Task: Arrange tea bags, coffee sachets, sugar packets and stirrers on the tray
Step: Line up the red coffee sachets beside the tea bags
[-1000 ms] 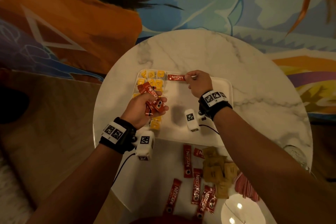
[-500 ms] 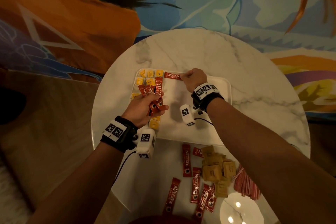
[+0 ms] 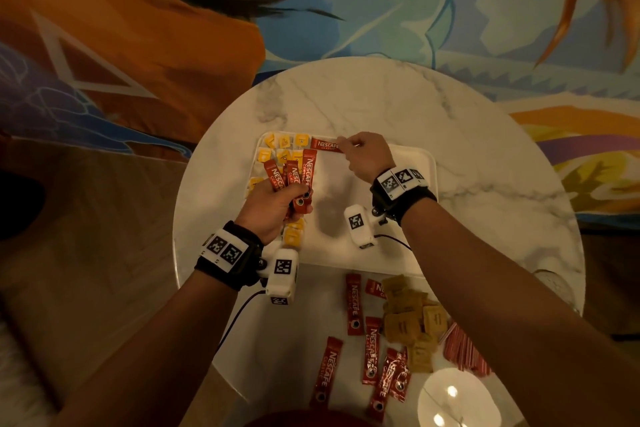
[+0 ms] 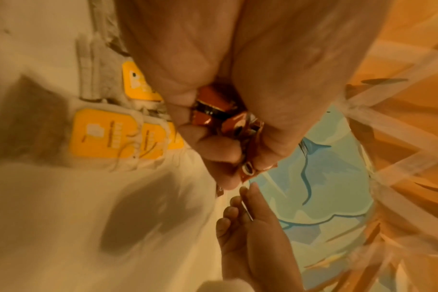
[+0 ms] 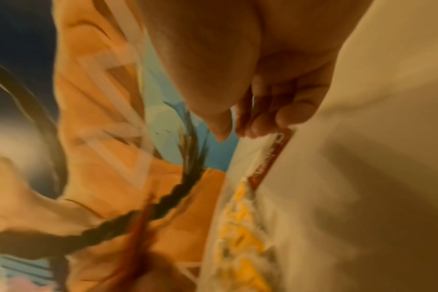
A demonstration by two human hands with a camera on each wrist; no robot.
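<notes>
A white tray sits on a round marble table. Yellow tea bags line its left side. My left hand grips a fanned bunch of red coffee sachets over the tea bags. My right hand pinches the right end of one red coffee sachet, which lies along the tray's far edge just right of the tea bags. The right fingertips sit at that end.
On the table in front of the tray lie several loose red sachets, a heap of brown sugar packets and a bundle of red stirrers. A white round dish stands at the near edge. A glass stands at the right rim.
My right hand has carried the single sachet left and down onto the tray's far edge. The bunch in my left hand has turned more upright and fanned out.
</notes>
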